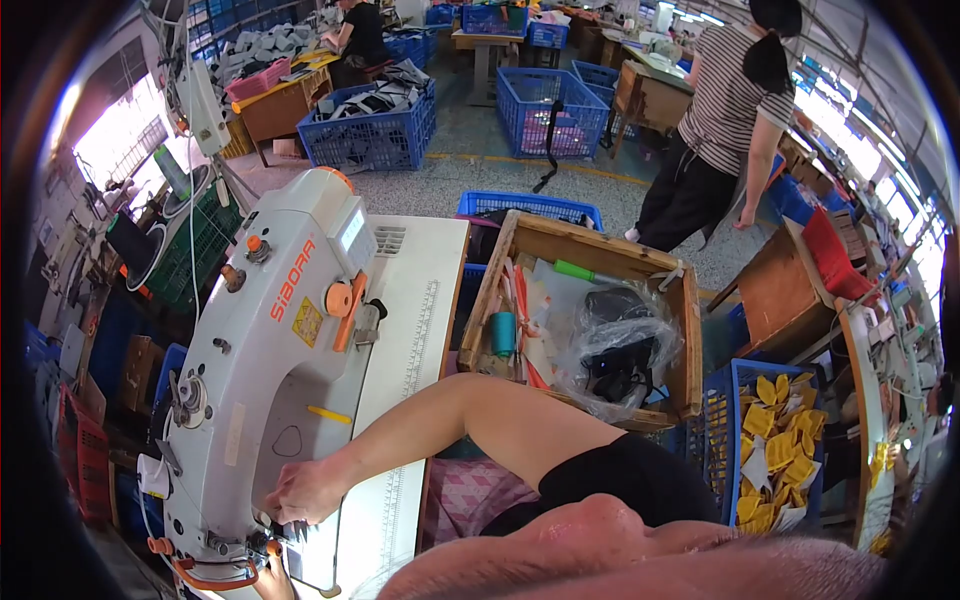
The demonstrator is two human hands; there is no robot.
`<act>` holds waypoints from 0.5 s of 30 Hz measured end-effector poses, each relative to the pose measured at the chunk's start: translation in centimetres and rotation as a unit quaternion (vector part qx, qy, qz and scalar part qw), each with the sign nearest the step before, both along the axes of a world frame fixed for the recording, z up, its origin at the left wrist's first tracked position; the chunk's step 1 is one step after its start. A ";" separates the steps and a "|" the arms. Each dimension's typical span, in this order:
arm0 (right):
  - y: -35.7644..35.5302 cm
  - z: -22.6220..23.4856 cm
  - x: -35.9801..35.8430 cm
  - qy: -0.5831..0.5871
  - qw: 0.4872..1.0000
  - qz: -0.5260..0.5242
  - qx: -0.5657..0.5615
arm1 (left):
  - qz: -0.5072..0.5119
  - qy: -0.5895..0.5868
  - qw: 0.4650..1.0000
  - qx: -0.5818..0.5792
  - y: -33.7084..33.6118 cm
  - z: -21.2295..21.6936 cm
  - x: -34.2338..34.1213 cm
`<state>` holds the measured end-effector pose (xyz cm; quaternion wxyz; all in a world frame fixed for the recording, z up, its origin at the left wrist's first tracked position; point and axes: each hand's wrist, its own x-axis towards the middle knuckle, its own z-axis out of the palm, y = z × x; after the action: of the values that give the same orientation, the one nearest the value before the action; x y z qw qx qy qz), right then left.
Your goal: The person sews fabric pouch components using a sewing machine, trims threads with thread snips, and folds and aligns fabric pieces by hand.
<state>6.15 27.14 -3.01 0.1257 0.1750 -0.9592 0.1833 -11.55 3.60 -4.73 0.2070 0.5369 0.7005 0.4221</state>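
Note:
My right hand (305,492) reaches in from the right across the white sewing machine (292,285), its fingers curled close together beside the lit needle area. Whatever those fingers hold is too small and partly hidden to make out. Low in the view, a bit of my left hand (272,581) shows just under the machine's needle end; its fingers are mostly hidden. Behind the right hand, a small yellow stick-like tool (328,414) and a dark loop of thread or cord (288,441) are at the machine's body. A ruler strip (408,360) runs along the white worktop (385,500).
A wooden drawer box (480,312) beside the worktop holds a teal thread spool (503,334) and plastic-wrapped dark goods (620,350). Yellow pieces (780,430) fill a blue crate (735,440) at right. A co-worker in a striped shirt (725,100) stands beyond; more crates line the aisle.

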 end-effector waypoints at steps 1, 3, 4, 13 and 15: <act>0.1 -0.1 0.0 -0.007 1.000 -0.002 -0.002 | -0.006 0.003 1.000 -0.006 0.1 -0.2 -0.1; -0.2 0.2 0.0 -0.010 1.000 0.000 0.001 | -0.010 0.014 1.000 -0.018 -0.3 -0.2 -0.5; -0.5 0.5 -0.1 -0.012 1.000 0.002 0.004 | -0.003 0.016 1.000 -0.020 -0.6 -0.4 -1.5; 0.0 -0.3 -0.5 -0.020 1.000 -0.017 0.005 | -0.086 0.082 0.989 0.092 2.0 0.8 -0.9; -1.2 0.1 -1.0 -0.009 1.000 -0.003 0.004 | -0.255 0.356 0.860 0.261 1.4 0.4 -3.5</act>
<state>5.12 25.90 -2.91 0.1171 0.1714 -0.9614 0.1807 -15.04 5.00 -4.31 -0.1040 0.8447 0.4293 0.3022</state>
